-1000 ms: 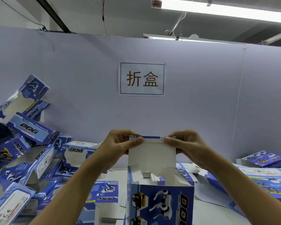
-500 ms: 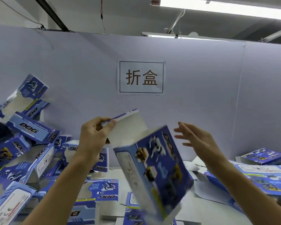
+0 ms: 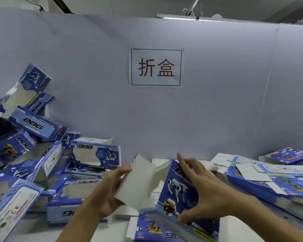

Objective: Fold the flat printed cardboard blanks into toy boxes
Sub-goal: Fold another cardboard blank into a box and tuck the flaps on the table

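Box (image 3: 178,187): light, thin, creasable card. My left hand (image 3: 105,194) pinches its grey flap (image 3: 138,182); right hand (image 3: 205,191) spread across the printed panel.

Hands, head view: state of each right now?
Left hand: grips the box's plain flap.
Right hand: open, spread fingers on the blue box.

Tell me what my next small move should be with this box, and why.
Probably fold the open flap shut. Your left hand holds that flap, still raised off the box, while your right hand steadies the printed side.
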